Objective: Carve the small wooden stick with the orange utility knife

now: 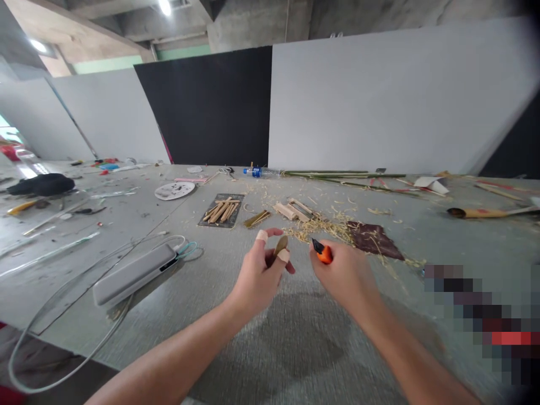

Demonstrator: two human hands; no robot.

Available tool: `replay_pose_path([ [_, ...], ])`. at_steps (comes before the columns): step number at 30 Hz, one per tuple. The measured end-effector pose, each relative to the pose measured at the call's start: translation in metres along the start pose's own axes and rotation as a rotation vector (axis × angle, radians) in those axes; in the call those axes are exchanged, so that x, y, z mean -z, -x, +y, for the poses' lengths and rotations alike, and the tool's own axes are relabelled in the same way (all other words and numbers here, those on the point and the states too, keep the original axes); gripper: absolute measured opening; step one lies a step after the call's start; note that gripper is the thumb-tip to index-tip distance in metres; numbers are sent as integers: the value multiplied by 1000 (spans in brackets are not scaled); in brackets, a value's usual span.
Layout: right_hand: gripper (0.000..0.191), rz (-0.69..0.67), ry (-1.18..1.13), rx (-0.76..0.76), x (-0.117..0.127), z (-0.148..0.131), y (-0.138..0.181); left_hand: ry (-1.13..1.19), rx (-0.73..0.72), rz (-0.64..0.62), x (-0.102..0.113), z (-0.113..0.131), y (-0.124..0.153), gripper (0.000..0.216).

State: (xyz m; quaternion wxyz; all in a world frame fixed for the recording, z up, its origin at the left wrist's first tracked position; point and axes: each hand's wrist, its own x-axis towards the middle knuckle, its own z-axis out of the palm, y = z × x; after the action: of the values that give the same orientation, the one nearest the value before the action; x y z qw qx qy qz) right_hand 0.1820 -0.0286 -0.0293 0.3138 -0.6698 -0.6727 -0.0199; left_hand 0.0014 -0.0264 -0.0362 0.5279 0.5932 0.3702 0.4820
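Note:
My left hand point(261, 270) is closed on a small flat piece of bamboo point(281, 244), held between thumb and fingers with its rounded end up. Pale wraps cover the tip of the thumb and of one finger. My right hand point(343, 273) grips an orange utility knife point(324, 253), its dark tip pointing up and left towards the bamboo piece. A gap lies between the knife and that piece. Beyond both hands are curly wood shavings point(314, 229) and some pale wood blocks point(291, 210). Small bamboo strips point(256, 218) lie just past my left hand.
Several sticks point(221, 210) rest on a dark mat point(206, 222). A grey power bank point(135, 275) with cables sits at left. A brown sheet point(375, 239) lies at right. Farther back are a white palette point(175, 190), a plastic bottle point(255, 171) and long green bamboo strips point(337, 174).

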Motion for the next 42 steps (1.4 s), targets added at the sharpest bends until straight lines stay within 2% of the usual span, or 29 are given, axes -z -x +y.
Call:
replay_pose_path([
  [4,36,16,-26,11,2,0,1,55,6,-29,1,5,5,27],
  [8,37,14,-30,14,2,-3,2,102,-23,-83,1,25,15,28],
  [11,36,14,-28,30,4,-5,3,130,-39,-111,4,43,29,32],
  [14,39,13,5,71,6,-7,4,178,-36,-144,12,51,51,34],
  [16,41,-12,26,106,8,-9,4,242,-12,-109,18,47,67,34],
  [19,45,-93,59,157,12,-16,7,331,54,12,28,31,88,35],
  [22,44,-190,114,202,20,-30,11,369,114,111,35,14,99,30],
  [25,38,-283,166,221,32,-44,13,375,128,119,40,3,100,26],
  [28,35,-478,178,255,42,-51,14,352,113,118,42,-2,99,25],
  [31,29,-663,110,296,48,-45,11,280,100,120,41,-3,100,24],
  [34,23,-752,-22,312,47,-31,9,178,85,90,41,-2,99,19],
  [38,27,-734,-174,240,38,-14,11,130,51,79,40,1,95,20],
  [42,26,-610,-439,159,32,-9,18,98,60,48,34,5,90,23],
])
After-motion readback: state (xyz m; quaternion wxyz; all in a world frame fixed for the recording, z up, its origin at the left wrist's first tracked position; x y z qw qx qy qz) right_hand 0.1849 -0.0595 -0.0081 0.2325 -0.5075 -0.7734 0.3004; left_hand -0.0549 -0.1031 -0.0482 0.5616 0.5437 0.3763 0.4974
